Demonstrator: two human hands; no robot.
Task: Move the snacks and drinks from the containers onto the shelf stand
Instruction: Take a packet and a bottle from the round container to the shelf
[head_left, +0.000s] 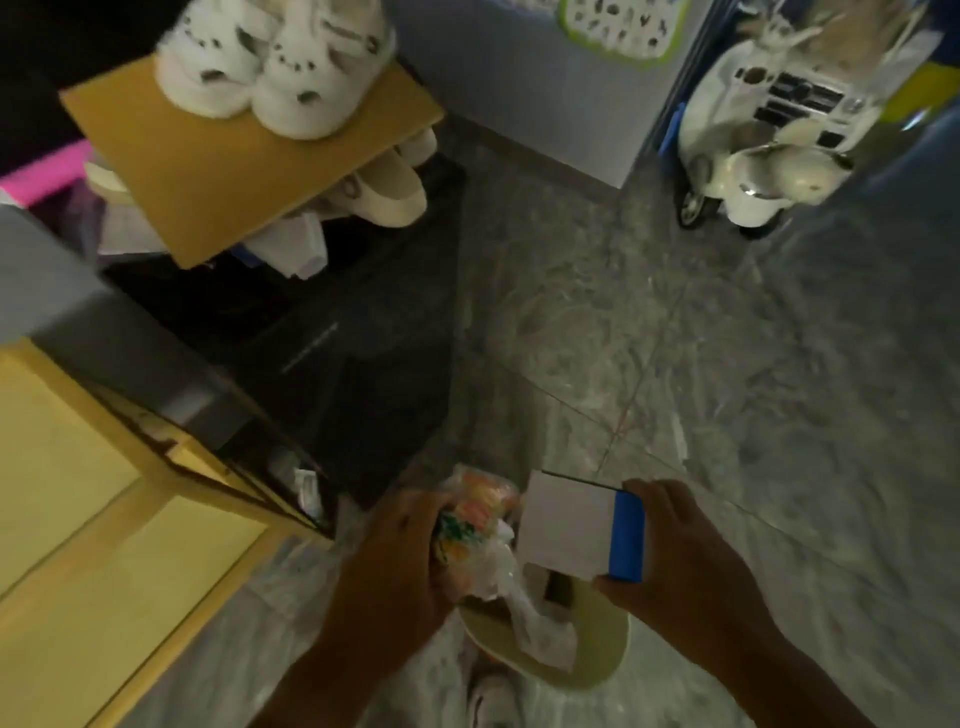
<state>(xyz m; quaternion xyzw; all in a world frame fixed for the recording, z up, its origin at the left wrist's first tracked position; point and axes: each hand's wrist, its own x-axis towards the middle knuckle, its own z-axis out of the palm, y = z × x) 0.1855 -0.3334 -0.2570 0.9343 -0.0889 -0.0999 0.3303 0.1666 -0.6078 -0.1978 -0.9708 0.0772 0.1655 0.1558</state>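
Your left hand (400, 551) has its fingers curled round a colourful snack packet (470, 512) wrapped in clear crinkled plastic, held low over the grey marble floor (649, 322). Just beside it, your right hand (675, 551) pinches a white box with a blue end (582, 525), thumb under the blue end and fingers over its top edge; the box sits level with the packet and nearly touches it. The blur makes the print on either item unreadable, so what the box contains is hard to say. Beneath both hands lies a pale green slipper (587, 649) on the floor. To your left, a yellow wooden cabinet (104, 545) with a grey top fills the lower left corner. Further off, a shoe rack (249, 166) with a tan top board carries white fluffy shoes (270, 57), with cream shoes (384, 192) on the tier below. A white toy scooter (753, 140) stands at the floor's far right.
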